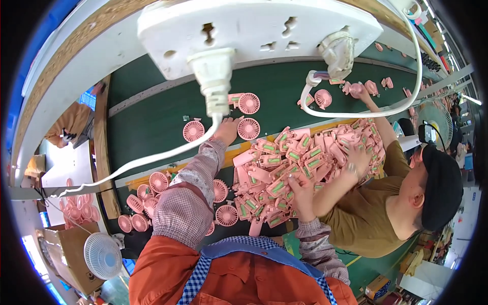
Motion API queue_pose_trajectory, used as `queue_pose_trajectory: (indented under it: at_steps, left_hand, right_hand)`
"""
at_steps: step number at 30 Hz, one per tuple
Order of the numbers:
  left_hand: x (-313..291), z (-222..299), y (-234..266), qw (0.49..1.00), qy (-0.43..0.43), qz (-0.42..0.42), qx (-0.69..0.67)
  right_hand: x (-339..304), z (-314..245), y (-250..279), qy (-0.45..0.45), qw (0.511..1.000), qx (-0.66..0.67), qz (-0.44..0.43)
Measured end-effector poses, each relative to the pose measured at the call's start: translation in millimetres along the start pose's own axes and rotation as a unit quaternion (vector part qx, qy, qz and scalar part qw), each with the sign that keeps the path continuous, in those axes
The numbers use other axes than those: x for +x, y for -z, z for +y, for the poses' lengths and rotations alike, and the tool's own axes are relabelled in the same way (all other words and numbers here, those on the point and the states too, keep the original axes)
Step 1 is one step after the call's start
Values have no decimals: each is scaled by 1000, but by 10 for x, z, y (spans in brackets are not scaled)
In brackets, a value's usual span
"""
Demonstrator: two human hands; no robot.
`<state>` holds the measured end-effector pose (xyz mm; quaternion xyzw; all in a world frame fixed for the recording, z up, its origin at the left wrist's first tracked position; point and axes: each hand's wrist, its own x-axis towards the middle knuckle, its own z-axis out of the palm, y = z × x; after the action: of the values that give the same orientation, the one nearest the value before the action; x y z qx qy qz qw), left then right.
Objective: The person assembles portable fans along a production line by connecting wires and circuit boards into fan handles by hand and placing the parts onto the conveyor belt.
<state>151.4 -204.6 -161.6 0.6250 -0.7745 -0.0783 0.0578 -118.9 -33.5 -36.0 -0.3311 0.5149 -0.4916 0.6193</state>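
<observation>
My left hand (227, 131) reaches onto the green belt (157, 109), its fingers stretched out beside a round pink fan head (248, 128). A second fan head (193, 131) lies to its left, and another fan head (249, 103) attached to a pink body lies just beyond. Part of that hand is behind a white plug and cable. My right hand (303, 195) is closed, thumb and fingers pinching a pink fan handle (277, 187) with a green insert at the near side of a big heap of similar handles (269, 160).
A co-worker in a brown shirt (363, 218) sits at right, one hand (358, 160) on the heap, the other (358, 91) on the belt. A white power strip (259, 25) with hanging cables crosses above. Pink fans (147, 201) lie left of my arm, near a standing fan (102, 255).
</observation>
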Motion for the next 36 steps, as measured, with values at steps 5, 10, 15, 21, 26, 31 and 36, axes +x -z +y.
queue_pose_trajectory:
  at_steps: [5, 10, 15, 21, 26, 31, 36]
  left_hand:
    - [61, 75, -13, 994, -14, -82, 71]
    - [20, 176, -23, 992, -31, -80, 97]
    - [-37, 263, 182, 995, -11, 27, -94]
    - [-227, 298, 365, 861, 53, -8, -506]
    - [-622, 519, 804, 790, 113, -46, -601]
    - [-1107, 578, 1013, 649, 138, -58, -746]
    - [-1544, 818, 1347, 615, 135, -67, -774]
  right_hand:
    - [-2, 183, -30, 10, 992, -125, 32]
    - [-2, 143, -148, 100, 962, -251, -24]
    - [-40, 118, -286, 155, 951, -268, -18]
    - [-121, 84, -291, 176, 948, -264, -37]
    - [-199, -31, -366, 149, 962, -226, -46]
    - [-349, -174, -538, 185, 954, -215, -93]
    - [-524, -339, -762, 121, 977, -153, -91]
